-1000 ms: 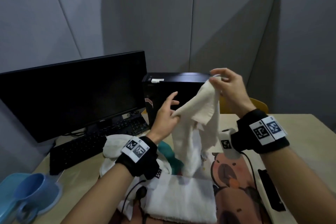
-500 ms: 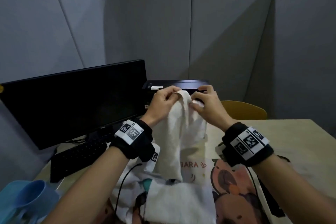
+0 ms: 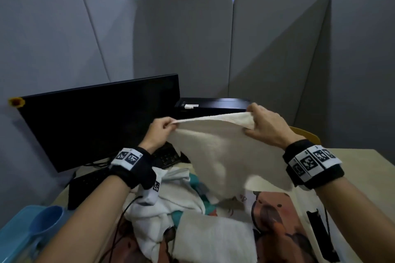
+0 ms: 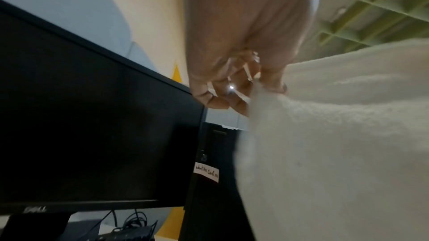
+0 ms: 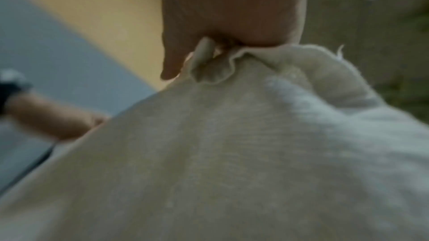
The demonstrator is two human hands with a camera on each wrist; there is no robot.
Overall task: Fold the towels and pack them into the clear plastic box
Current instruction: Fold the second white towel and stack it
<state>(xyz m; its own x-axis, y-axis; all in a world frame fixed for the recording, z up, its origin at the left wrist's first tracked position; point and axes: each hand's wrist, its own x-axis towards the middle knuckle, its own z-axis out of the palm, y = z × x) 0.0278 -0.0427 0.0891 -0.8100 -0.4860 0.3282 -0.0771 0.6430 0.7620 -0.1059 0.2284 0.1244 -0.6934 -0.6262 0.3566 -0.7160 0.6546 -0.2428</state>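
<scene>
One cream towel [image 3: 224, 151] pinched by two hands, left hand [image 3: 160, 129] and right hand [image 3: 267, 128].

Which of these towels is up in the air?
The cream towel, stretched between the left hand and right hand. The white folded towel and the crumpled one lie on the table.

Dim indoor light from ceiling spots; wide-angle edge distortion; right wrist view blurred, soft.
</scene>
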